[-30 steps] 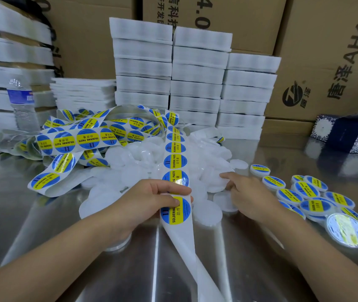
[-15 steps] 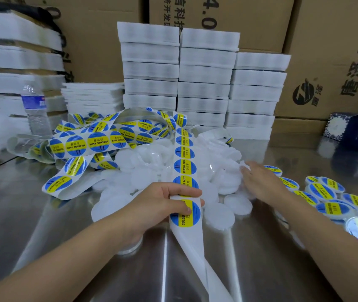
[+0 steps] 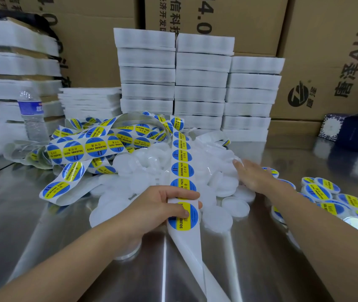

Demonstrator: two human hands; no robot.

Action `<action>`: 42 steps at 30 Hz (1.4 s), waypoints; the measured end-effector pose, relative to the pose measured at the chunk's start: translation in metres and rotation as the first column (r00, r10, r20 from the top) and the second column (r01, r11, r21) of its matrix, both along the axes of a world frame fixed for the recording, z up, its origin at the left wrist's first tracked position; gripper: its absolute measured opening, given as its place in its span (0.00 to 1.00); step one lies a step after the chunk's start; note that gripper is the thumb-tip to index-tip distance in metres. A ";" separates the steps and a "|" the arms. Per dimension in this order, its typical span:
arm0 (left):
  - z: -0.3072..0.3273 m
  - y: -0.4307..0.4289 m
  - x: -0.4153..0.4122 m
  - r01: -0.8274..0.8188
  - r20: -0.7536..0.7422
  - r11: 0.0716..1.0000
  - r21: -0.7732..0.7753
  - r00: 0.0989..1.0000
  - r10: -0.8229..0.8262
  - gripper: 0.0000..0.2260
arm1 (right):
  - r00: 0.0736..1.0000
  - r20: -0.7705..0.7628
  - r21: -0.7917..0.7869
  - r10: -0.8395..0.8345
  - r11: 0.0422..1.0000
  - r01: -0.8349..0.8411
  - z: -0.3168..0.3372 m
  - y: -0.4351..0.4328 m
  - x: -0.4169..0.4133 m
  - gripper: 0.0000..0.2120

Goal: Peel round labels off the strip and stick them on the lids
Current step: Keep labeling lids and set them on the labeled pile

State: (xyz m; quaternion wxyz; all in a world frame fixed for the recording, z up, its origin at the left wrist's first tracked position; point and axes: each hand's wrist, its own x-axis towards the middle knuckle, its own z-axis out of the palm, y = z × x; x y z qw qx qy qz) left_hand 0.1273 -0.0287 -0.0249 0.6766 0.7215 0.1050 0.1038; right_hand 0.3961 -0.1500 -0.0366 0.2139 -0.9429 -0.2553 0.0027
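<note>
A white backing strip (image 3: pixel 182 168) carrying round blue-and-yellow labels runs from a tangled heap at the back left down the middle of the steel table. My left hand (image 3: pixel 165 205) grips the strip, thumb on the nearest label (image 3: pixel 185 219); below it the strip is bare backing. My right hand (image 3: pixel 252 175) lies with straight fingers on the pile of plain white lids (image 3: pixel 217 184), holding nothing. Labelled lids (image 3: pixel 317 190) are gathered at the right.
Stacks of white foam trays (image 3: pixel 199 83) stand behind the lids, with cardboard boxes (image 3: pixel 326 62) behind those. A water bottle (image 3: pixel 33 118) stands at the back left, and a dark blue patterned box (image 3: pixel 354 134) at the back right. The table (image 3: pixel 42 225) is reflective steel.
My right hand has moved away from the near lids up and right onto the pile's far side. My left hand keeps its grip on the strip. The camera shifted slightly.
</note>
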 end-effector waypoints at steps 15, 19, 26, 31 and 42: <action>-0.001 0.000 0.001 0.005 0.001 1.000 0.005 1.000 -0.005 0.18 | 0.991 -0.090 0.280 0.098 0.958 -0.069 0.000 -0.029 -0.034 0.17; -0.002 0.000 0.002 0.011 0.001 1.000 0.012 1.000 -0.011 0.18 | 0.983 -0.015 0.317 0.184 0.933 -0.170 -0.002 -0.025 -0.049 0.20; -0.006 0.002 0.004 0.011 0.003 1.000 0.025 1.000 -0.012 0.18 | 0.969 0.032 0.222 0.245 0.943 -0.246 0.000 -0.011 -0.060 0.21; -0.005 0.001 0.003 -0.020 0.040 0.999 0.042 0.999 0.019 0.19 | 0.963 0.213 0.217 0.164 0.953 -0.210 0.004 -0.017 -0.060 0.17; -0.007 0.001 0.005 -0.027 0.099 0.995 0.099 0.995 0.017 0.25 | 0.703 0.509 0.308 0.497 0.658 -0.688 0.021 -0.020 -0.152 0.07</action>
